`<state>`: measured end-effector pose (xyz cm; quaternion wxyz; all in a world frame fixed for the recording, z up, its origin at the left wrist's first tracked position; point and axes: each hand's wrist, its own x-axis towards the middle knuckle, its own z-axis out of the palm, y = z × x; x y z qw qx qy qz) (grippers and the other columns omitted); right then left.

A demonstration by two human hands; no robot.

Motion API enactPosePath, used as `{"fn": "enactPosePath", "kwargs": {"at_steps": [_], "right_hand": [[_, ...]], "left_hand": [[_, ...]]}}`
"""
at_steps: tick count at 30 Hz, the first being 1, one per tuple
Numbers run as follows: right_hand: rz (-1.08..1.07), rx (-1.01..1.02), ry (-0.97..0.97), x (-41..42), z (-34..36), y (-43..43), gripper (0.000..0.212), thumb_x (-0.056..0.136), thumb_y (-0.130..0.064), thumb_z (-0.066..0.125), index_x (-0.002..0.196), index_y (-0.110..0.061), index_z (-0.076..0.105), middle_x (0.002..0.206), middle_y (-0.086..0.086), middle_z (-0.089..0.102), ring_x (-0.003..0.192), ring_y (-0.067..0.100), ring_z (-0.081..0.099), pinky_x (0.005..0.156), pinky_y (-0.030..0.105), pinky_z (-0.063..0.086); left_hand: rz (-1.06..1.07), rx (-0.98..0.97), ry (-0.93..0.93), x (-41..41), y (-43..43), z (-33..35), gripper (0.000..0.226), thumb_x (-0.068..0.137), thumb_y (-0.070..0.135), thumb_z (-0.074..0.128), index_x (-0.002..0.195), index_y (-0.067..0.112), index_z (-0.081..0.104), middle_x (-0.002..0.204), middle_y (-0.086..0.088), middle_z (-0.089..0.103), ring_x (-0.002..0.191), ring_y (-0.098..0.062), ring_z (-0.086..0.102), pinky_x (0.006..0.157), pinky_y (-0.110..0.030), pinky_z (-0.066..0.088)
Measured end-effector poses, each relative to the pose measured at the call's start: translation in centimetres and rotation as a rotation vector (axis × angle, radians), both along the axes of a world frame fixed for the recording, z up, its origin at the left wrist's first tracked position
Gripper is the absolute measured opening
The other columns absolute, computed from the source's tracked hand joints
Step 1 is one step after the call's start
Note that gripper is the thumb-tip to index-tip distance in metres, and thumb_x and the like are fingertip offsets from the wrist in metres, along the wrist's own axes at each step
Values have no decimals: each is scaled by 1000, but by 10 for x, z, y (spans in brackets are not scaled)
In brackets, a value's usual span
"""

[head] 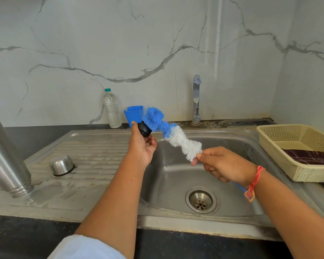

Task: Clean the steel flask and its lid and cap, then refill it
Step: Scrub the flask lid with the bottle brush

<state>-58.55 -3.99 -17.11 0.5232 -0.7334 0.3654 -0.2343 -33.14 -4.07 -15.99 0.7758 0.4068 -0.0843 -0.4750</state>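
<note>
Head view: left hand (pixel 142 144) grips the black lid (pixel 144 129) above the sink (pixel 166 174), blue-and-white brush (pixel 173 134) bristles against it; right hand (pixel 226 165) pinches the brush's white end. Leftward, steel flask (pixel 6 157) and cap (pixel 61 165) stand inverted on the drainboard (pixel 101 150).

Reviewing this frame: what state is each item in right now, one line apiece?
steel flask: mouth down on the drainboard, lid off.
steel cap: upside down on the drainboard.
black lid: held in left hand, bristles against it.
bottle brush: held by right hand.
tap: no water running.
plastic bottle: upright, capped.
basket: holds a dark cloth.
</note>
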Motion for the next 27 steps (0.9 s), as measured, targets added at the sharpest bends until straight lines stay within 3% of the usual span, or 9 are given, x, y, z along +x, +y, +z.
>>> {"fn": "enactPosePath", "kwargs": {"at_steps": [6,13,21,24,27], "right_hand": [[82,229,-59,-3,5,1,35,106,-32,45,105,-8,71,61,-4,29,46,7,16,39,15,13],[70,169,50,-1,0,0,37,107,-33,45,103,-8,72,60,-4,32,46,8,19,40,16,16],[25,56,27,1,2,3,37,107,-32,44,104,-8,72,58,-6,32,47,9,20,41,20,16],[38,44,59,-1,3,4,37,107,-33,45,103,-10,72,57,-7,33,47,9,20,42,20,16],[50,23,120,-1,1,6,36,107,-33,45,103,-10,72,56,-8,35,45,9,21,42,20,17]], "left_hand": [[14,4,-3,7,-2,-2,50,98,63,55,101,13,62,73,-2,50,56,-9,43,45,-18,40],[-35,21,-133,6,0,-3,44,99,63,50,85,22,56,62,4,48,46,-7,38,43,-18,29],[-150,45,-427,-4,1,-2,34,98,57,52,89,24,55,61,7,38,50,-6,30,40,-19,22],[-101,-9,-295,-2,2,3,36,99,57,50,92,22,56,61,6,41,49,-6,32,41,-18,22],[-82,-20,-177,6,5,3,38,100,55,48,83,22,53,56,5,41,46,-7,32,39,-19,20]]}}
